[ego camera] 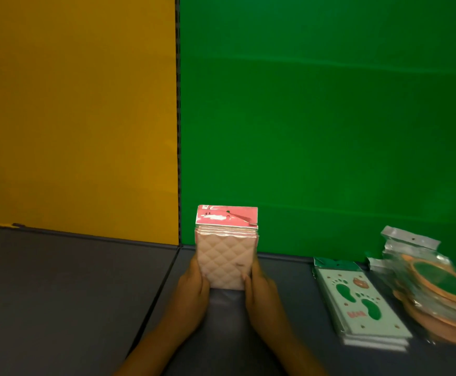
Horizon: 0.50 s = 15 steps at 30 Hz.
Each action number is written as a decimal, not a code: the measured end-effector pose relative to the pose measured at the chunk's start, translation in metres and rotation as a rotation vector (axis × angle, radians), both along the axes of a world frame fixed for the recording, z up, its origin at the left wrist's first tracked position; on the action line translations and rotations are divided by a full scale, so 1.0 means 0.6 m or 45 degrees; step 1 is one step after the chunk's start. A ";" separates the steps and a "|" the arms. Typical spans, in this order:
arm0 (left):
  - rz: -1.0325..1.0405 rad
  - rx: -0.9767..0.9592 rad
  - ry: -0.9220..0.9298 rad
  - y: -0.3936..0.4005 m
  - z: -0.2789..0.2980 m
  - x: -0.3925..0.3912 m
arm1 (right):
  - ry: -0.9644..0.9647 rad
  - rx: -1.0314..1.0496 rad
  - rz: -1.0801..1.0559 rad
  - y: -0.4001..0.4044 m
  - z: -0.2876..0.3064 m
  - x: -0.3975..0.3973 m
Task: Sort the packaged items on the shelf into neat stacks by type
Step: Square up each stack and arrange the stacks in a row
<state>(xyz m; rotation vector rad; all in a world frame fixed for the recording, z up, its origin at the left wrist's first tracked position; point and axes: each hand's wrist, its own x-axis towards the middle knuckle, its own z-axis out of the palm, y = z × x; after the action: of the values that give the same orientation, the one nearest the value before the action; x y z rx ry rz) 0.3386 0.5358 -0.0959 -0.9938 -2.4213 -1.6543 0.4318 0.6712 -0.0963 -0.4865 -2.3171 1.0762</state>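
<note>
Both hands, left hand (191, 291) and right hand (262, 291), clasp a pink quilted pack stack (225, 256) by its sides, fingers curled round it; the glossy wrappers probably slide, so squeezing low keeps them squared.

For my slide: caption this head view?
Both hands square a pink pack stack upright on the shelf.

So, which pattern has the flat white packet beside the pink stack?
Green footprints on the flat white packet, head view.

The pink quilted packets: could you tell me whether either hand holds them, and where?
Both: left hand and right hand grip the pink quilted packets by their lower side edges.
</note>
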 end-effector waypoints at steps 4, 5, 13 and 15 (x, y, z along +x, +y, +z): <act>0.021 -0.019 -0.009 -0.001 0.001 0.001 | 0.012 0.026 -0.002 -0.002 0.000 0.004; 0.025 -0.018 -0.014 0.000 0.002 0.000 | 0.010 0.023 -0.017 0.001 0.000 0.003; -0.031 -0.011 -0.024 -0.007 0.012 0.011 | 0.060 -0.039 0.003 -0.006 0.011 0.007; -0.002 0.007 0.057 -0.009 0.012 0.008 | 0.109 0.027 -0.019 -0.003 0.009 0.004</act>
<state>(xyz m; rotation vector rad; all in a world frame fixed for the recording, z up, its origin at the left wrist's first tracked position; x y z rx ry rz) 0.3437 0.5304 -0.0887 -1.0211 -2.3877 -1.6203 0.4344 0.6692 -0.0912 -0.4397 -2.2445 1.0441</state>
